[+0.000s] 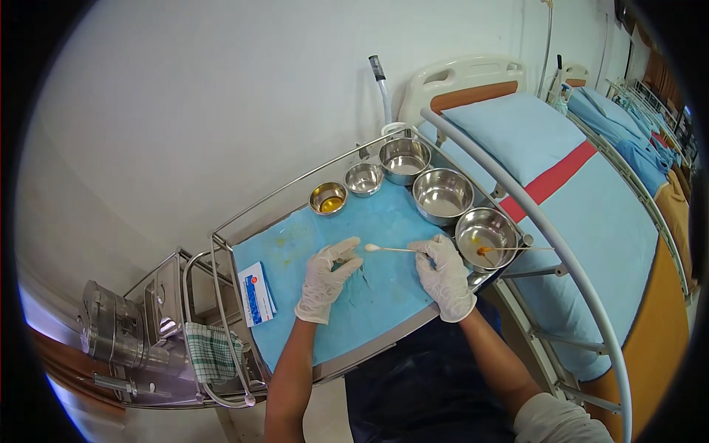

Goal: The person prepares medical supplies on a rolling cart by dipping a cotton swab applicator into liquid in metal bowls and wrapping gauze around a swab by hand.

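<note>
My gloved right hand (pixel 443 277) pinches the stick of a white-tipped cotton swab (pixel 390 249), which points left over the blue sheet. To the left of the swab's tip, my gloved left hand (pixel 330 277) has its thumb and fingers apart with nothing between them. Just right of my right hand is a steel bowl (pixel 473 229) with a used swab (pixel 517 249) lying in it, its tip orange-brown. A small bowl (pixel 328 199) at the back holds amber liquid.
Three more steel bowls (pixel 443 195) line the back and right of the railed trolley. A white-and-blue packet (pixel 255 295) lies on its left. A bed rail (pixel 532 207) borders the right side. Farther left are a steel drum (pixel 111 325) and a checked cloth (pixel 213 353).
</note>
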### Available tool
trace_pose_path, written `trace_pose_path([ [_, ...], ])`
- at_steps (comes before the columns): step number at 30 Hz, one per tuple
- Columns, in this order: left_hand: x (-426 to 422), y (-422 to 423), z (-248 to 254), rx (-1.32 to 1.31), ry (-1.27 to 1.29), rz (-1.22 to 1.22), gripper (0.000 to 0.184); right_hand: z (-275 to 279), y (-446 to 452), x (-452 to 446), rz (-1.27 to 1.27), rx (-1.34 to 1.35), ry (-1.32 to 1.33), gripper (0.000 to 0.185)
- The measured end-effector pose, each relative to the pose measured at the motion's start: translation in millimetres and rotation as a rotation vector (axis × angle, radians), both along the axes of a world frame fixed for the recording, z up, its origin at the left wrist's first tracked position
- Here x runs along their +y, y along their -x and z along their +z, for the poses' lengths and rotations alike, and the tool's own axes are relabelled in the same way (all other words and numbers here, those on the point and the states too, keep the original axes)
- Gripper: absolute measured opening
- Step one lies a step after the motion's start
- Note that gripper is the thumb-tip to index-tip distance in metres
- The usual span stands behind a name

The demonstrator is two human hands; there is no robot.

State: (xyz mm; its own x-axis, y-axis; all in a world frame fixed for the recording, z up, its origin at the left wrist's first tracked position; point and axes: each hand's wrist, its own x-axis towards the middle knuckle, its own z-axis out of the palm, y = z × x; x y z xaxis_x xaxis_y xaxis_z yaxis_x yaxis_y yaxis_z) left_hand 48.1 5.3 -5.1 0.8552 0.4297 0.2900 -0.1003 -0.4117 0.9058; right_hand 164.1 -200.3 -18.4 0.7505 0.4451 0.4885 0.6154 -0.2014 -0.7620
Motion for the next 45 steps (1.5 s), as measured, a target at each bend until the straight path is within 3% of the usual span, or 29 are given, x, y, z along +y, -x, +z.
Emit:
trace_pose_path([
  [15,-1.8,0.2,2.8,-0.004,-0.03,0.024,0.038,-0.1,-2.4,-2.1,0.041,-0.095,0.073,0.019],
  [25,-0.9,-0.1,3.1,0.012,-0.081,0.054,0.037,0.5,-4.5,-1.7,0.043,-0.083,-0.018,0.019],
  [32,9.5,2.6,5.1,-0.031,-0.164,0.18,0.037,-3.3,-6.1,-1.0,0.061,-0.051,-0.079,0.02],
  [37,24.2,13.8,16.9,-0.188,-0.188,0.525,0.034,-3.6,-11.3,5.0,0.076,-0.045,-0.095,0.02],
  [39,20.8,24.5,27.6,-0.22,0.142,0.633,0.034,-6.5,-10.7,3.8,0.093,0.001,-0.109,0.02],
  [40,17.9,30.3,28.0,-0.221,0.145,0.646,0.034,-6.5,-11.7,2.6,0.105,0.0,-0.105,0.02],
  [45,6.7,56.8,25.2,0.017,-0.032,0.789,0.034,-6.5,-12.5,5.1,0.123,0.024,-0.123,0.02],
])
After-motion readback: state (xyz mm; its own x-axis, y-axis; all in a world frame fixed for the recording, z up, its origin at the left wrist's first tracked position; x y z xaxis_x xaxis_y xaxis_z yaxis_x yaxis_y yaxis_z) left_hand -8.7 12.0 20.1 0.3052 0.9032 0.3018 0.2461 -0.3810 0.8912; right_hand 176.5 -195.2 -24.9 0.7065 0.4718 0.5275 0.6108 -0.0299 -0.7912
